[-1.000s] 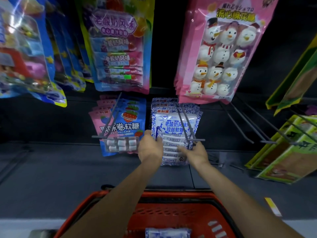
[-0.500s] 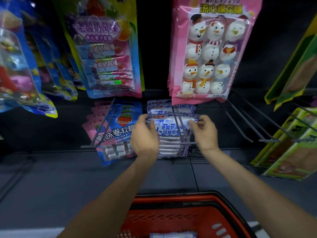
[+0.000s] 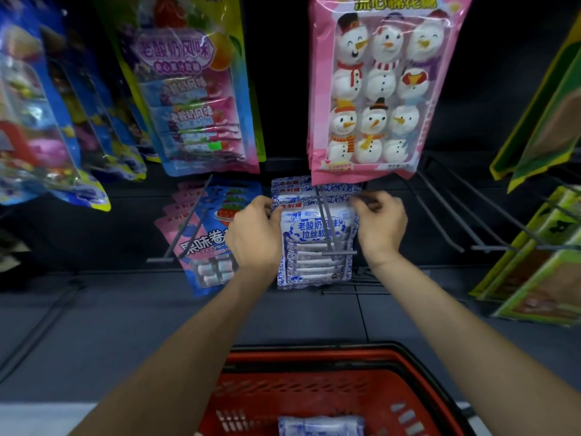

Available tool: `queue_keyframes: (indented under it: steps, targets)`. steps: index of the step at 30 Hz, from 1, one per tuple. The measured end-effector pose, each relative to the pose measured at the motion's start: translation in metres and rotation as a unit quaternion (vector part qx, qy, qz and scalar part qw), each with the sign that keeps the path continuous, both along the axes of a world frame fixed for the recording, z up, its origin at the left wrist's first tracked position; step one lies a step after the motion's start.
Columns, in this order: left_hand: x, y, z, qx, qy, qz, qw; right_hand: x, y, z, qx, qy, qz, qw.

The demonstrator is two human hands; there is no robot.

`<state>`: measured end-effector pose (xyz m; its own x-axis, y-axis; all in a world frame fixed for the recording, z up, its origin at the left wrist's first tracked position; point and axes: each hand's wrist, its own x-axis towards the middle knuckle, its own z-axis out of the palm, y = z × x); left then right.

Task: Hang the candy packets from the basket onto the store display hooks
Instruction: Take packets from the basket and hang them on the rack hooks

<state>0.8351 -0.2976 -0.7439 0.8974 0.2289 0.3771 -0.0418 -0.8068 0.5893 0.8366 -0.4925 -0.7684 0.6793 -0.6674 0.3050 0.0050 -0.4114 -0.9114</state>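
A blue-and-white candy packet (image 3: 314, 243) hangs on a double-wire display hook (image 3: 327, 228), in front of several more of the same kind. My left hand (image 3: 256, 234) grips the packet's upper left edge. My right hand (image 3: 379, 223) pinches its upper right corner. The red basket (image 3: 317, 391) sits low in the middle, with another blue-and-white packet (image 3: 320, 426) lying in it.
Blue and pink roll-candy packets (image 3: 204, 243) hang on the hook to the left. Pink snowman marshmallow bags (image 3: 374, 89) and yoghurt candy bags (image 3: 191, 99) hang above. Bare hooks (image 3: 446, 215) jut out at the right, beside green-yellow packs (image 3: 540, 262).
Both hands have slid up from the packet's lower part to its top corners. The packet has moved back along the hook toward the others.
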Motion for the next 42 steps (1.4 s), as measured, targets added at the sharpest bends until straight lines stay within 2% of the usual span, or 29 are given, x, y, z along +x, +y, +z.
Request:
queue_keyframes:
  steps: [7,23,34,39,42]
  targets:
    - [0.012,-0.007,0.001,-0.023,0.004,0.006,1.000,0.003,0.002,0.010,0.034,0.011,-0.006,0.999]
    - [0.014,-0.009,0.005,-0.003,-0.012,0.005,1.000,0.008,0.003,0.004,0.053,0.013,-0.011,0.998]
    - [-0.023,-0.003,0.020,0.029,-0.025,-0.014,0.999,-0.020,0.005,0.004,0.036,0.056,0.022,0.998]
    - [-0.055,0.023,0.012,0.081,0.039,-0.070,0.993,-0.050,0.021,-0.007,0.020,0.092,0.020,0.995]
    - [-0.077,0.038,0.007,0.109,0.074,-0.118,0.984,-0.078,0.032,-0.008,0.014,0.114,0.052,0.992]
